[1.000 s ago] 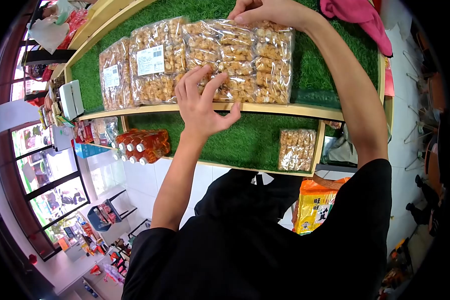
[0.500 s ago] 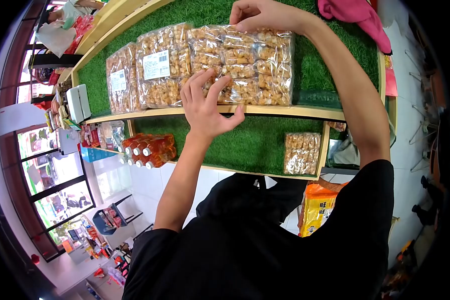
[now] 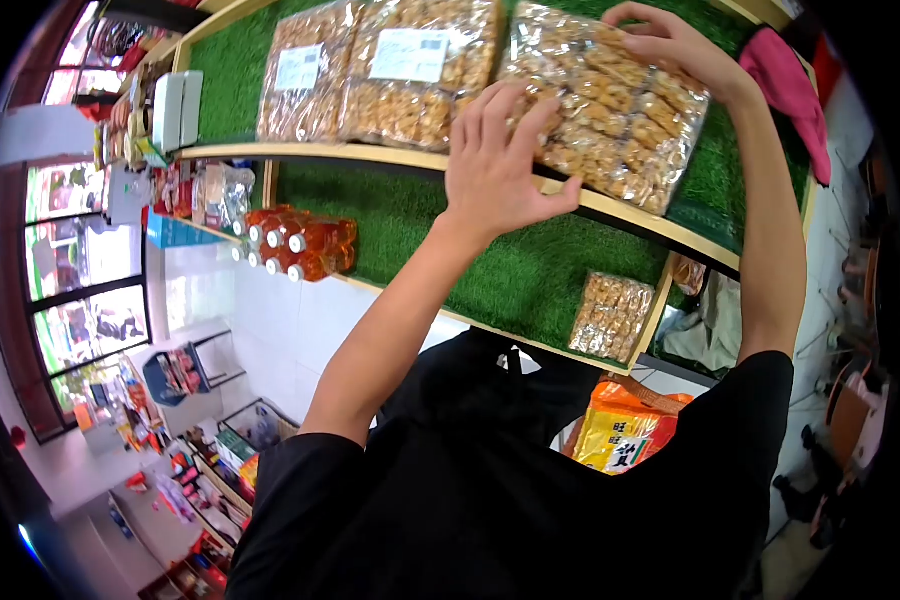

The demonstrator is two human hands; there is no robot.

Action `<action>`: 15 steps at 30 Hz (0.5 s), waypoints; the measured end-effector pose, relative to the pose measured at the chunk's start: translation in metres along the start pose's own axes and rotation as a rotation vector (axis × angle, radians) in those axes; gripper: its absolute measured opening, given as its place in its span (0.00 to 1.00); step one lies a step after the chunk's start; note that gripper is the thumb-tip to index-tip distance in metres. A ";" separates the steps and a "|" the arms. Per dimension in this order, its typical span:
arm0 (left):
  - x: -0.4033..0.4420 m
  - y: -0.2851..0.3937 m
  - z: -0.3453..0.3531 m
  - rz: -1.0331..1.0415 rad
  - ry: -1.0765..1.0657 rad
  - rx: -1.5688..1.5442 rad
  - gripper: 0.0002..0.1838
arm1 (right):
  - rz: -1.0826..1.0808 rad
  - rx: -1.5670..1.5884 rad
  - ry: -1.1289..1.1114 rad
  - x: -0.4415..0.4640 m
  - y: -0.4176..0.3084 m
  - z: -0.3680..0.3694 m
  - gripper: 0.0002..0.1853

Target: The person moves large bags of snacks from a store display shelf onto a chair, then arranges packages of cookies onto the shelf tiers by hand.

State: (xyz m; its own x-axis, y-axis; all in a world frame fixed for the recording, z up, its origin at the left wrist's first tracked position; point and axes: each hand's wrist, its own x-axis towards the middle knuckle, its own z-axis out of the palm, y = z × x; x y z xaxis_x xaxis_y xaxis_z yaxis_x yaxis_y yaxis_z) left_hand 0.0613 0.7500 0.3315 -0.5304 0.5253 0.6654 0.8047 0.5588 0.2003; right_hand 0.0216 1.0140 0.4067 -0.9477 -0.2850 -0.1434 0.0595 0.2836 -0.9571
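Observation:
A large clear packet of golden-brown snack pieces (image 3: 630, 130) lies tilted on the upper green shelf, its near edge over the wooden rim. My right hand (image 3: 682, 52) bends over its far edge, the fingers closed there. At its near left corner my left hand (image 3: 500, 165) rests with fingers stretched and thumb apart. These left fingertips touch the wrapping. Just left lie a similar packet with a white label (image 3: 410, 95) and a narrower labelled packet (image 3: 305, 85).
Below, a green-lined tray (image 3: 510, 275) holds orange drink bottles (image 3: 305, 245) and a small snack packet (image 3: 613, 315). A pink cloth (image 3: 785, 85) hangs at right. A yellow-and-red bag (image 3: 625, 425) stands beneath the tray. A white box (image 3: 175, 110) is at left.
The view has shifted, and the shelf appears slanted at right. The right-hand packet has turned and parted from its neighbour at the far end. Both hands have stayed on it.

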 end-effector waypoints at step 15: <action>-0.005 -0.006 -0.012 -0.068 0.006 -0.185 0.32 | 0.009 -0.098 0.297 -0.004 0.029 0.001 0.25</action>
State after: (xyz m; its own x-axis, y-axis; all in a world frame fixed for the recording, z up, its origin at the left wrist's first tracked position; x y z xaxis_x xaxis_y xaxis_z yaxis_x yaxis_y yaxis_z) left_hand 0.0623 0.7365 0.3360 -0.5840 0.4863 0.6500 0.8027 0.4652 0.3732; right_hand 0.0272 1.0227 0.3795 -0.9983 -0.0061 -0.0584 0.0518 0.3761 -0.9251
